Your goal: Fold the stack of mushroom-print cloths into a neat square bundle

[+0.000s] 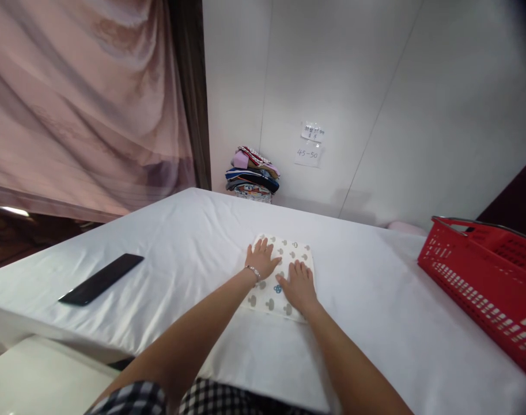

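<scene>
A folded white cloth (269, 291) printed with grey mushroom-like shapes and one blue figure lies flat on the white-covered table. On its upper left part rests my left hand (261, 260), palm down with fingers spread and a bracelet at the wrist. Pressed flat on the cloth's right side is my right hand (299, 285), its fingers also stretched out. Neither hand grips anything. The two thumbs point toward each other, with a strip of the print showing between them.
A dark flat board (102, 279) lies on the table (353, 259) at left. A red plastic basket (483, 276) stands at right. Beyond the far edge sits a stack of folded fabrics (253, 173). Paper signs (308, 154) hang on the wall; a pink curtain (85, 104) hangs left.
</scene>
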Demonstrator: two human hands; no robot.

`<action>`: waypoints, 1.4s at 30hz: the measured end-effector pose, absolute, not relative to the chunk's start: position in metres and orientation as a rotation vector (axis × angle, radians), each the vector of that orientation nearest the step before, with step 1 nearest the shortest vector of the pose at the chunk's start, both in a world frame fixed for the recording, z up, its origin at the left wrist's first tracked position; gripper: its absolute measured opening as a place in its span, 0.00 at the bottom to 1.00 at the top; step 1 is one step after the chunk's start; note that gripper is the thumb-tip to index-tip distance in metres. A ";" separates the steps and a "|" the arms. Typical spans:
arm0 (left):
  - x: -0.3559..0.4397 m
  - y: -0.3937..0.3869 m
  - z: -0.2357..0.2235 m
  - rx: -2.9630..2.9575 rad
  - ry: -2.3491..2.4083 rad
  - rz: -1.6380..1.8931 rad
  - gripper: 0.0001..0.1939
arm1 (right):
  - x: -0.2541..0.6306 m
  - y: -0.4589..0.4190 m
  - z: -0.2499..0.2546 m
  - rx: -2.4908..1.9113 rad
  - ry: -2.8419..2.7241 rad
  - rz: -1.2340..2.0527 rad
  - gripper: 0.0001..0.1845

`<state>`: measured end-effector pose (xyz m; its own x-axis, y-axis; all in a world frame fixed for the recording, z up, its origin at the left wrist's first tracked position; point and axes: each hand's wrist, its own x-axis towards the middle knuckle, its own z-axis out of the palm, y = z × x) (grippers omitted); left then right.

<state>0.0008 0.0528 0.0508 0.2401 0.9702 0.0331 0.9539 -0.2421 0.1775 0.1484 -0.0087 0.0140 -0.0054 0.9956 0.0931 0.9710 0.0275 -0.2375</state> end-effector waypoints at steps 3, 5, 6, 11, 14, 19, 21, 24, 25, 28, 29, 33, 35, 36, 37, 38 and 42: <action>-0.002 0.073 0.039 2.288 1.882 0.172 0.34 | 0.149 -0.011 0.014 -2.027 -2.078 0.149 0.37; -0.006 0.079 0.028 2.187 1.904 0.146 0.36 | 0.149 -0.011 0.016 -2.025 -2.092 0.165 0.37; -0.008 0.081 0.023 2.164 1.902 0.151 0.37 | 0.148 -0.010 0.018 -2.033 -2.101 0.195 0.37; -0.010 0.077 0.018 2.166 1.901 0.166 0.38 | 0.151 0.018 0.036 -2.113 -2.072 0.382 0.40; -0.009 0.075 0.020 2.155 1.900 0.160 0.38 | 0.160 0.039 0.039 -2.162 -2.000 0.311 0.41; -0.010 0.076 0.019 2.126 1.891 0.180 0.36 | 0.176 0.054 0.018 -2.207 -1.970 0.330 0.41; -0.010 0.076 0.017 2.119 1.881 0.201 0.36 | 0.178 0.054 0.012 -2.185 -1.969 0.316 0.41; -0.011 0.077 0.017 2.109 1.872 0.236 0.36 | 0.179 0.055 0.010 -2.176 -1.961 0.312 0.41; -0.011 0.077 0.017 2.107 1.863 0.246 0.36 | 0.178 0.054 0.011 -2.173 -1.960 0.311 0.41; -0.014 0.080 0.017 2.095 1.820 0.270 0.36 | 0.179 0.054 0.011 -2.150 -1.967 0.296 0.41; -0.015 0.081 0.017 2.085 1.804 0.268 0.36 | 0.180 0.054 0.011 -2.138 -1.968 0.292 0.41; -0.027 0.075 0.018 2.050 1.739 0.225 0.39 | 0.183 0.056 0.010 -2.067 -1.946 0.338 0.38; -0.034 0.063 0.019 2.046 1.726 0.218 0.39 | 0.185 0.058 0.013 -2.029 -1.926 0.396 0.37; -0.038 0.056 0.020 2.045 1.735 0.227 0.39 | 0.187 0.059 0.015 -2.015 -1.917 0.424 0.35; -0.041 0.048 0.021 2.044 1.749 0.247 0.38 | 0.188 0.058 0.016 -2.009 -1.907 0.448 0.34; -0.044 0.040 0.022 2.041 1.769 0.274 0.36 | 0.190 0.056 0.018 -2.009 -1.894 0.466 0.34; -0.051 0.015 0.027 1.996 1.859 0.381 0.29 | 0.198 0.034 0.019 -2.027 -1.809 0.507 0.35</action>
<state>-0.0511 0.0152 0.0274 0.0857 0.9944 -0.0619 0.8901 -0.0485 0.4532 0.1981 0.0338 0.0195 0.1085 0.9939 -0.0180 0.8583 -0.1028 -0.5028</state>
